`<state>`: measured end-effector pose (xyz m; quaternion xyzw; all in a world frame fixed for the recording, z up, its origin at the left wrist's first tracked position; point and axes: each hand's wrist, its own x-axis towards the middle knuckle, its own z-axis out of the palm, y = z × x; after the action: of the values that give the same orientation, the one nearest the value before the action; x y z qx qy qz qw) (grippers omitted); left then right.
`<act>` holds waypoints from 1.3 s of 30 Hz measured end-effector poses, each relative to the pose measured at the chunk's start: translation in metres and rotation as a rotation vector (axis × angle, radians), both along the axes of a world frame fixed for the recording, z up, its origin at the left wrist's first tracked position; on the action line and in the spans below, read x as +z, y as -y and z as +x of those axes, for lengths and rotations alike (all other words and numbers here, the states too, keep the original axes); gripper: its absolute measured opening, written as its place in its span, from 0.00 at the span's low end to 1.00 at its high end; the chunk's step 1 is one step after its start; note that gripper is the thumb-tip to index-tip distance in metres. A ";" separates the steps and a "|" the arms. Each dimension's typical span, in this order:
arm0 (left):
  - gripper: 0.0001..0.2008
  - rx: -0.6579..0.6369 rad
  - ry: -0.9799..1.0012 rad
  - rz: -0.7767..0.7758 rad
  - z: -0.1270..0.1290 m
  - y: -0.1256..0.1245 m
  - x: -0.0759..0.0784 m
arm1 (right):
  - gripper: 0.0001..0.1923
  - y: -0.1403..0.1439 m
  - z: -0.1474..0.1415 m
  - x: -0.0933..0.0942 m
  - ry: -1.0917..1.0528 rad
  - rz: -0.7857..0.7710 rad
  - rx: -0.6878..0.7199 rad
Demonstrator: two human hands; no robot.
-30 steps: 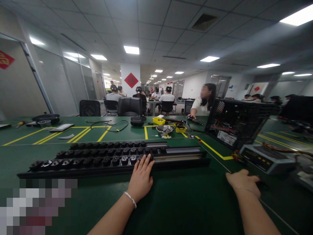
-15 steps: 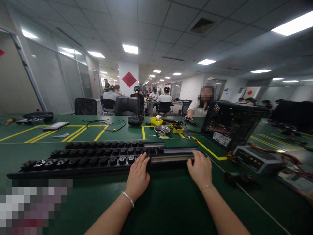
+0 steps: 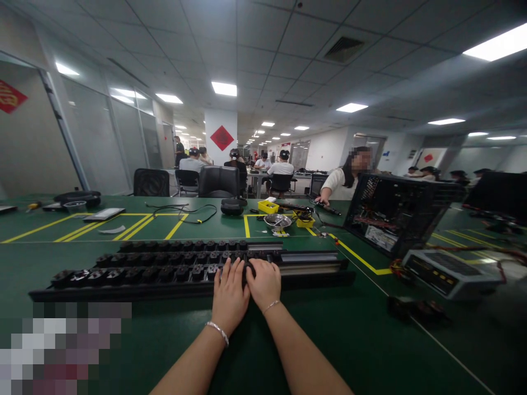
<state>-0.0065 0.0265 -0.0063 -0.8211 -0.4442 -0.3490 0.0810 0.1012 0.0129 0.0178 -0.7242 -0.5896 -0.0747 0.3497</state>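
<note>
A long black rack of parallel rails lies across the green table in front of me. Rows of black round pieces with slotted tops fill its left and middle stretch, while bare metal channel shows at the right. My left hand rests on the front row, fingers stretched forward over the pieces. Close against it, my right hand is bent over the same row, its fingers curled around a dark round piece that is mostly hidden.
An open computer case and a power supply unit with cables stand at the right. Behind the rack are a metal bowl, a yellow tray and a black cable. A person sits across the table.
My right hand has moved left from the bare right end of the rail to beside my left hand. My left hand remains on the front row. The view has shifted slightly.
</note>
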 end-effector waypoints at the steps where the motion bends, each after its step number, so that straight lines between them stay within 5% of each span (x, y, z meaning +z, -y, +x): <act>1: 0.23 0.002 0.005 -0.015 0.000 0.000 0.000 | 0.15 0.001 0.001 -0.001 0.007 0.003 0.013; 39: 0.29 -0.106 -0.184 0.007 0.003 0.013 0.001 | 0.25 0.002 0.010 0.000 -0.086 -0.047 -0.224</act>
<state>-0.0033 0.0136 -0.0058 -0.8718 -0.3895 -0.2776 0.1057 0.1111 0.0105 0.0181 -0.7961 -0.4910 -0.0683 0.3472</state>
